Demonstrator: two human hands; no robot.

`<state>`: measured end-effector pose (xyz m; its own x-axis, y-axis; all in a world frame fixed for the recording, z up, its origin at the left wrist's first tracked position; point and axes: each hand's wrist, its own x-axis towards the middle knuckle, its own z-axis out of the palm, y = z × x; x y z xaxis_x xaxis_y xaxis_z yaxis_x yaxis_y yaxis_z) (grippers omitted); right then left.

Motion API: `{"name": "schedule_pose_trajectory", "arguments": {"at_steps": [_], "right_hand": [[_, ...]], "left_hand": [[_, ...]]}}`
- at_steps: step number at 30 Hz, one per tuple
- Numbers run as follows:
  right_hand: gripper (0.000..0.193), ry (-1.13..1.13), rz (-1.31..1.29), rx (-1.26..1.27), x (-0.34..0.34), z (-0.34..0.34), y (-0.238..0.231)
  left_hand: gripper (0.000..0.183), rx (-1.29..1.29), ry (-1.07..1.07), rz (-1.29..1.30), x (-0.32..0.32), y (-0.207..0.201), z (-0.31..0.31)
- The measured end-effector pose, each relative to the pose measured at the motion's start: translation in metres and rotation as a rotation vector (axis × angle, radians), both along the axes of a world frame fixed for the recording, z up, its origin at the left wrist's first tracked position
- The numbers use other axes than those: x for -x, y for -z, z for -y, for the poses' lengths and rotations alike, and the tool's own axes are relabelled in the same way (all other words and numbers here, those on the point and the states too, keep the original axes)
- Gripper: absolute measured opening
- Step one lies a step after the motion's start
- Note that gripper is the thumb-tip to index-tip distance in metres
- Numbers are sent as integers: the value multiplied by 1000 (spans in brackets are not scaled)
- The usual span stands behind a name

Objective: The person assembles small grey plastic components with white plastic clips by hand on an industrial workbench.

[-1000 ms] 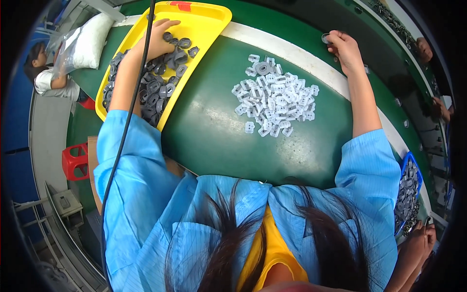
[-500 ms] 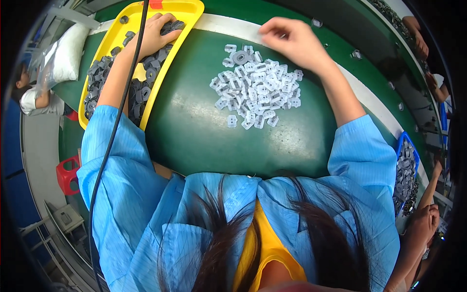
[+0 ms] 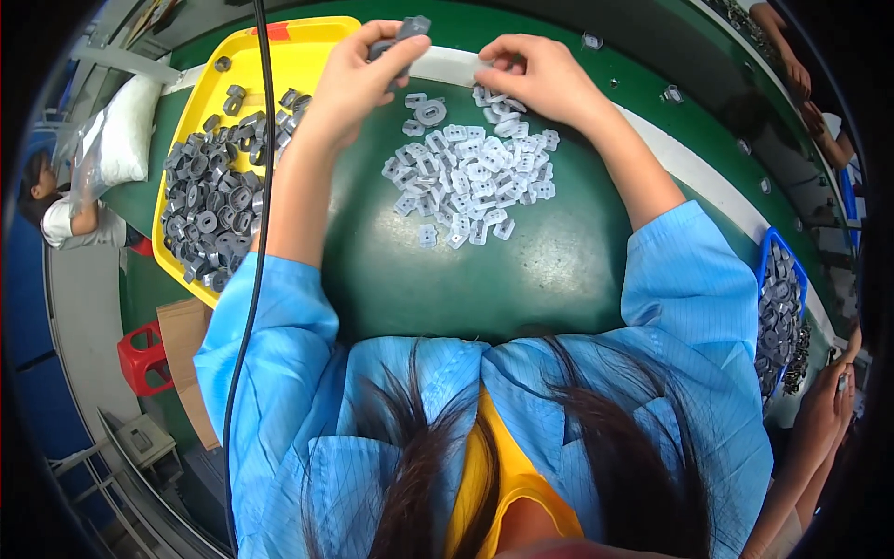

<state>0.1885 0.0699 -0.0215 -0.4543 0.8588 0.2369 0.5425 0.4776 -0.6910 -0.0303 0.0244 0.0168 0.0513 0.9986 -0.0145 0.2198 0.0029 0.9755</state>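
Note:
My left hand is raised between the yellow tray and the pile, closed around a few dark grey plastic parts that stick out past the thumb. Many similar grey ring-shaped parts lie heaped in the tray. On the green table sits a pile of small translucent plastic pieces. At its far left, one grey oval ring lies among a few of them. My right hand is at the pile's far edge, thumb and fingers pinched together; what they hold, if anything, is hidden.
A black cable hangs across the view in front of the tray. To the right is a blue basket of grey parts, near a co-worker's hands. Loose pieces dot the green strip beyond the white edge. A red stool stands at left.
My left hand has come up out of the tray and moved right, now with grey parts in it. My right hand has shifted slightly left and down to the pile's far edge.

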Motion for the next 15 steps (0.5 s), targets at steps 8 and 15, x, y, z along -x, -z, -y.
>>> {"name": "schedule_pose_trajectory", "arguments": {"at_steps": [8,15], "right_hand": [[21,55,-164,405,-12,-14,5],[12,-143,58,-259,31,6,-11]], "left_hand": [[31,-81,-128,423,6,37,-9],[33,-118,-162,485,-4,38,-13]]}}
